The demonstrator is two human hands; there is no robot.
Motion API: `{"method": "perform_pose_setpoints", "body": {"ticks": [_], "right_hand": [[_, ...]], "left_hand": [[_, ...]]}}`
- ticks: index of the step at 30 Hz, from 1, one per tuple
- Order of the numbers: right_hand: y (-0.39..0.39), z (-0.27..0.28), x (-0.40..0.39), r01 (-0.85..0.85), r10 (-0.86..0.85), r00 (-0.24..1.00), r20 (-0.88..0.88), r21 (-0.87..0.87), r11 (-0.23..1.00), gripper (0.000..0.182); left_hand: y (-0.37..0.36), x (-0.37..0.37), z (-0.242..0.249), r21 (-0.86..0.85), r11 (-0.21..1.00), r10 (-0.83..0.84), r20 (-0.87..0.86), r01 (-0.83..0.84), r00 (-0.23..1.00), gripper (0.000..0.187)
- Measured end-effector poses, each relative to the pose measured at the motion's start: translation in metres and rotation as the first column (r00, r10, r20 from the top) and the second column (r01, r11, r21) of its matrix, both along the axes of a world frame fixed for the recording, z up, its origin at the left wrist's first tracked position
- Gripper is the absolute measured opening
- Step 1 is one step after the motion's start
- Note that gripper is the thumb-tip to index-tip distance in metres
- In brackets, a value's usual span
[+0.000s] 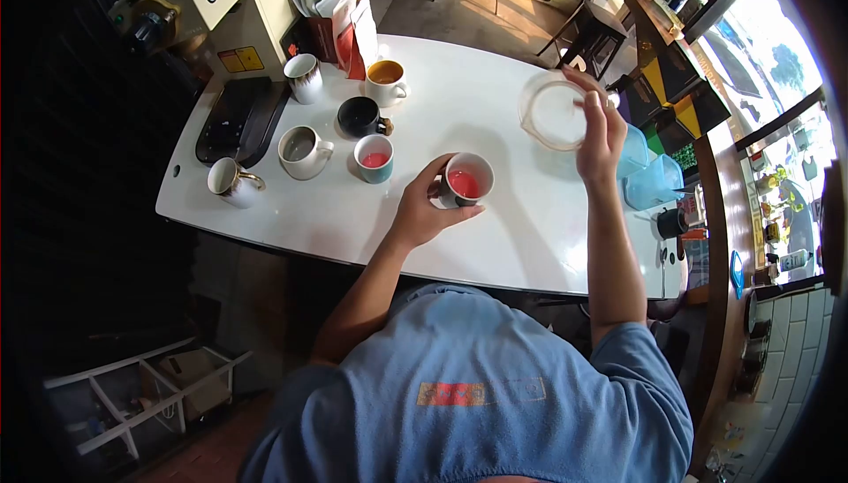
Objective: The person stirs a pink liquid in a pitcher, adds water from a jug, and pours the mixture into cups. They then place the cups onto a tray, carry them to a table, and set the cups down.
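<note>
My left hand is wrapped round a cup near the front middle of the white table. Red liquid shows inside this cup, and its inner wall is pale. My right hand grips a clear glass jug by its right side, to the right of the cup. The jug has a round rim with a small spout; its lower part is hard to make out. Left of my left hand stands a teal cup, also with red liquid in it.
Several other mugs stand at the left: a black cup, a white cup with orange inside and a grey-filled mug. Paper packets and a machine are behind them. Blue translucent containers sit at the right.
</note>
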State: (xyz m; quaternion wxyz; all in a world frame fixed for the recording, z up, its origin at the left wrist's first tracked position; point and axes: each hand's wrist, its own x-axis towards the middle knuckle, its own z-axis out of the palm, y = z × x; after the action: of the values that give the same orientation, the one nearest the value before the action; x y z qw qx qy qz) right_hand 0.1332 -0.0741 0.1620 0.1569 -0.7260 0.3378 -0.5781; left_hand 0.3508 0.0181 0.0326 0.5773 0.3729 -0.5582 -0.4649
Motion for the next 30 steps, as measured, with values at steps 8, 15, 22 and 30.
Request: {"method": "perform_pose_setpoints", "body": {"ticks": [8,15,22,30], "right_hand": [[0.020,-0.117,-0.057,0.164,-0.437,0.866,0.243,0.687,0.708,0.054],[0.029,-0.164,-0.084,0.160,-0.476,0.819,0.320,0.671,0.724,0.055],[0.024,-0.172,-0.089,0.140,-0.502,0.759,0.414,0.650,0.747,0.055],[0.027,-0.178,-0.088,0.172,-0.524,0.764,0.376,0.664,0.728,0.047]], "left_hand": [[0.005,0.010,-0.013,0.093,0.996,0.010,0.027,-0.012,1.000,0.073],[0.004,0.011,-0.026,0.121,0.993,-0.018,0.043,0.012,0.999,0.074],[0.001,0.011,-0.028,0.088,0.996,0.003,0.097,-0.011,0.995,0.074],[-0.002,0.020,-0.022,0.055,0.998,-0.007,0.191,-0.003,0.982,0.068]]}}
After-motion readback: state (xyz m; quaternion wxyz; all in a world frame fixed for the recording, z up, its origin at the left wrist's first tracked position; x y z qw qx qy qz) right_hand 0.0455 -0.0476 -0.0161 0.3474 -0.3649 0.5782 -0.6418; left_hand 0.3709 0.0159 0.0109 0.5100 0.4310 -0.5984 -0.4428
